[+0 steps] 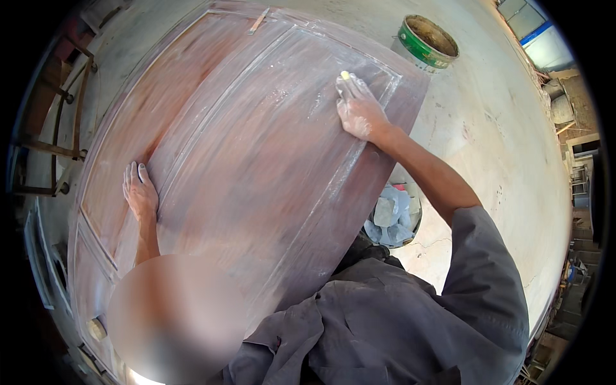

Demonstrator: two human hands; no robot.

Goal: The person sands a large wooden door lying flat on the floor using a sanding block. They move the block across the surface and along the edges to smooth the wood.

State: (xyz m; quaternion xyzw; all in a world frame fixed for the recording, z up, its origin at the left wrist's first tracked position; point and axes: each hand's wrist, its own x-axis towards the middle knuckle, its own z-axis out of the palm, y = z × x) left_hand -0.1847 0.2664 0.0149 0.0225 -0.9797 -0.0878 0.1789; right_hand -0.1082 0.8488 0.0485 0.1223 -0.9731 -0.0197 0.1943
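Below me lies a large reddish-brown wooden panel, like a door, with raised mouldings and streaks of white dust. My right hand, coated in white dust, presses on its far right part beside a moulding. A small pale yellow piece pokes out at its fingertips; the rest of it is hidden under the fingers, so its kind does not show. My left hand rests flat on the left part of the panel, fingers stretched out and holding nothing.
A green bucket stands on the floor beyond the panel's far right corner. Near my body, a container holds pale bluish-grey sheets and pieces. A thin light-coloured tool lies on the panel's far edge. Metal frames on casters stand at left.
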